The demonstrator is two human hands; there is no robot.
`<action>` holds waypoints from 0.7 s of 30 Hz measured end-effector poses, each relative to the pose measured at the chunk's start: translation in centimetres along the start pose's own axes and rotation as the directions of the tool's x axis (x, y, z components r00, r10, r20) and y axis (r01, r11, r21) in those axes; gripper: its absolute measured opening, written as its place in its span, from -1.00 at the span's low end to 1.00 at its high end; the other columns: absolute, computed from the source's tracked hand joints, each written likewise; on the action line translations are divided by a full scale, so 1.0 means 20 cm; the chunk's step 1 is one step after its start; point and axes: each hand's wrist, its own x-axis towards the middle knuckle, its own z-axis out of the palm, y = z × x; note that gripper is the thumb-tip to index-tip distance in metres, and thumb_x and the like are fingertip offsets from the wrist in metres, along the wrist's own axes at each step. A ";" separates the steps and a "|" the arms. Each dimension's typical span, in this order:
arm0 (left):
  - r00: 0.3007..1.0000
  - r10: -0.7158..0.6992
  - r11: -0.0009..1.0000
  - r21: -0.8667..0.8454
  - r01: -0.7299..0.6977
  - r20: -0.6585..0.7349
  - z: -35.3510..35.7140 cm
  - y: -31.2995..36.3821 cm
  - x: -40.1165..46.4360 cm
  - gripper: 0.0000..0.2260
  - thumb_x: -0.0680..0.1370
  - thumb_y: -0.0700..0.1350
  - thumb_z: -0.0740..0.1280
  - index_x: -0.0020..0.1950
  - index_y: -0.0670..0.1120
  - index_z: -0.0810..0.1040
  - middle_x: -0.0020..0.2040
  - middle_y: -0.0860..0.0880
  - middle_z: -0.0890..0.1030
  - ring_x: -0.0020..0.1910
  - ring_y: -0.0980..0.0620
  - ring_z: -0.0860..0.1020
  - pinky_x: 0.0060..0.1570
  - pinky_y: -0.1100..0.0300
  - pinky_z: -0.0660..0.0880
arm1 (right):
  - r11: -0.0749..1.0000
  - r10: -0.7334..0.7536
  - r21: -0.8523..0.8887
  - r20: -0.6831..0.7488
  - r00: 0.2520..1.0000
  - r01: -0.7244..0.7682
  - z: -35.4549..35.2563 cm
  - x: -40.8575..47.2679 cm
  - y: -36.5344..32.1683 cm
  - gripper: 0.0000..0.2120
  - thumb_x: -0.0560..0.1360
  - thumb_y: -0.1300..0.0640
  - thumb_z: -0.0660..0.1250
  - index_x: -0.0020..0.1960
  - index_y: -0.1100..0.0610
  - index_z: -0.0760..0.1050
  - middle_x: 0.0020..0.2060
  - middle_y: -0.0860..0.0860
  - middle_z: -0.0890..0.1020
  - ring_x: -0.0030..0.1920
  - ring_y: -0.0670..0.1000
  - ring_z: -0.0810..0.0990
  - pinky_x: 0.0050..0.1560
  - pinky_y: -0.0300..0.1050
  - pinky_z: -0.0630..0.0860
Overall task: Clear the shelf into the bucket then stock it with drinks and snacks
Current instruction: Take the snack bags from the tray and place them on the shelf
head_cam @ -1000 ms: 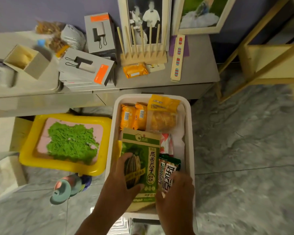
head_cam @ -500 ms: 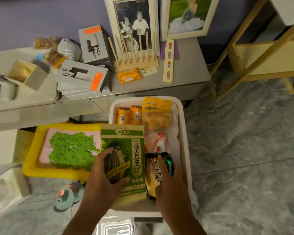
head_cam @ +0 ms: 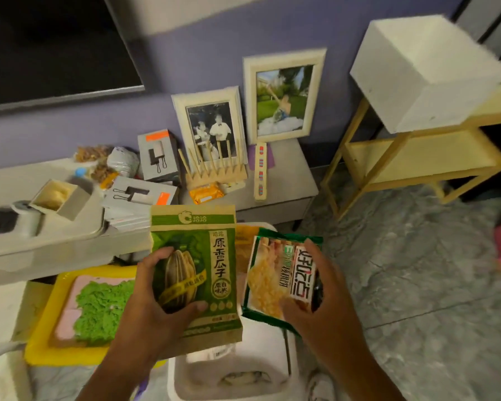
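Note:
My left hand [head_cam: 154, 308] grips a tall green and tan sunflower seed bag [head_cam: 197, 256], held upright above the white bin [head_cam: 180, 377]. My right hand [head_cam: 321, 302] holds a green-edged snack packet [head_cam: 275, 279] beside it, tilted slightly. Both are lifted clear of the bin, which sits on the floor below them and is mostly hidden by the bags. The yellow wooden shelf [head_cam: 417, 157] stands at the right, with a white box [head_cam: 422, 70] on its top level.
A low grey table [head_cam: 275, 192] at the wall holds grey boxes [head_cam: 156, 154], two photo frames [head_cam: 211, 128], a wooden rack and an orange packet [head_cam: 206, 193]. A yellow tray [head_cam: 41, 337] with green material lies on the floor at the left. Marble floor spreads to the right.
Both hands have lifted their bags up out of the bin. The view has tilted upward, bringing the wall, frames and yellow shelf into sight.

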 end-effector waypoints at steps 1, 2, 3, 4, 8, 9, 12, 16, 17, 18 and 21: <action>1.000 0.021 1.000 -0.020 -0.021 0.006 0.00 0.10 0.02 -0.11 0.09 -0.01 0.64 0.31 0.35 0.32 0.12 0.38 0.53 0.05 0.28 0.60 -0.21 0.31 0.63 | 1.000 -0.021 0.018 -0.012 1.000 0.022 -0.08 0.02 -0.08 -0.07 0.36 0.19 0.55 0.37 -0.54 0.13 0.19 -0.27 0.36 0.13 -0.37 0.48 -0.29 -0.35 0.59; 0.999 0.050 0.998 -0.041 -0.049 0.013 0.00 0.20 0.03 -0.11 0.09 -0.03 0.64 0.32 0.34 0.33 0.12 0.33 0.56 0.04 0.26 0.62 -0.21 0.32 0.62 | 0.998 -0.043 0.035 -0.024 0.999 0.044 -0.16 0.03 -0.17 -0.08 0.37 0.19 0.55 0.39 -0.51 0.15 0.21 -0.24 0.38 0.14 -0.34 0.50 -0.27 -0.31 0.61; 0.997 0.081 0.995 -0.066 -0.079 0.020 0.00 0.31 0.05 -0.11 0.09 -0.06 0.64 0.33 0.31 0.34 0.11 0.31 0.58 0.02 0.24 0.64 -0.21 0.34 0.61 | 0.996 -0.069 0.050 -0.036 0.997 0.071 -0.25 0.03 -0.26 -0.09 0.37 0.20 0.55 0.41 -0.48 0.17 0.22 -0.23 0.40 0.16 -0.31 0.51 -0.25 -0.27 0.63; 0.993 0.112 0.990 -0.088 -0.109 0.032 0.00 0.43 0.07 -0.11 0.10 -0.09 0.65 0.33 0.29 0.35 0.10 0.31 0.59 0.00 0.21 0.66 -0.21 0.35 0.60 | 0.993 -0.094 0.061 -0.050 0.994 0.097 -0.33 0.03 -0.34 -0.10 0.38 0.21 0.54 0.42 -0.46 0.18 0.22 -0.23 0.42 0.17 -0.27 0.53 -0.23 -0.23 0.65; 0.970 0.223 0.968 -0.140 -0.208 0.099 0.03 0.90 0.13 -0.08 0.09 -0.12 0.68 0.35 0.27 0.36 0.13 0.30 0.58 0.04 0.14 0.66 -0.15 0.29 0.63 | 0.979 -0.188 0.057 -0.109 0.976 0.194 -0.69 0.02 -0.68 -0.07 0.35 0.30 0.52 0.42 -0.44 0.21 0.21 -0.28 0.45 0.16 -0.24 0.56 -0.17 -0.25 0.64; 0.965 0.238 0.964 -0.150 -0.221 0.109 0.05 1.02 0.13 -0.07 0.09 -0.13 0.69 0.35 0.26 0.36 0.14 0.28 0.59 0.05 0.12 0.67 -0.15 0.27 0.63 | 0.974 -0.209 0.057 -0.124 0.970 0.218 -0.79 0.01 -0.75 -0.07 0.34 0.32 0.51 0.43 -0.42 0.22 0.24 -0.26 0.45 0.17 -0.24 0.57 -0.14 -0.26 0.63; 0.940 0.319 0.938 -0.180 -0.296 0.122 0.13 1.30 0.15 -0.07 0.07 -0.17 0.70 0.35 0.21 0.40 0.16 0.25 0.60 0.05 0.12 0.67 -0.15 0.30 0.61 | 0.966 -0.242 0.061 -0.147 0.959 0.253 -1.04 0.02 -0.90 -0.07 0.34 0.35 0.47 0.42 -0.42 0.23 0.30 -0.19 0.47 0.18 -0.25 0.56 -0.07 -0.31 0.60; 0.916 0.371 0.917 -0.219 -0.335 0.153 0.38 1.70 0.15 -0.04 0.05 -0.12 0.72 0.36 0.23 0.39 0.17 0.26 0.60 0.06 0.11 0.67 -0.15 0.33 0.60 | 0.966 -0.214 0.104 -0.181 0.960 0.235 -1.47 0.01 -1.04 -0.05 0.33 0.37 0.41 0.38 -0.50 0.22 0.25 -0.27 0.50 0.11 -0.24 0.59 -0.07 -0.28 0.61; 0.907 0.391 0.909 -0.217 -0.355 0.157 0.45 1.80 0.14 -0.04 0.05 -0.07 0.73 0.36 0.25 0.39 0.17 0.27 0.60 0.07 0.13 0.66 -0.13 0.38 0.58 | 0.966 -0.208 0.120 -0.179 0.962 0.231 -1.58 0.01 -1.08 -0.06 0.33 0.37 0.39 0.37 -0.51 0.22 0.23 -0.30 0.51 0.10 -0.25 0.59 -0.07 -0.28 0.61; 0.895 0.416 0.899 -0.216 -0.380 0.158 0.53 1.87 0.14 -0.06 0.05 -0.05 0.72 0.34 0.26 0.39 0.17 0.27 0.60 0.07 0.16 0.66 -0.08 0.44 0.54 | 0.965 -0.195 0.143 -0.168 0.966 0.219 -1.68 0.02 -1.09 -0.06 0.33 0.37 0.37 0.36 -0.52 0.23 0.22 -0.33 0.52 0.11 -0.25 0.58 -0.05 -0.28 0.60; 0.889 0.421 0.890 -0.269 -0.367 0.182 0.78 2.05 0.14 -0.08 0.05 -0.10 0.72 0.31 0.27 0.40 0.17 0.23 0.61 0.08 0.13 0.66 -0.10 0.42 0.55 | 0.963 -0.200 0.146 -0.183 0.962 0.228 -1.95 0.02 -1.08 -0.08 0.30 0.35 0.36 0.34 -0.53 0.25 0.20 -0.33 0.55 0.12 -0.22 0.60 -0.03 -0.25 0.61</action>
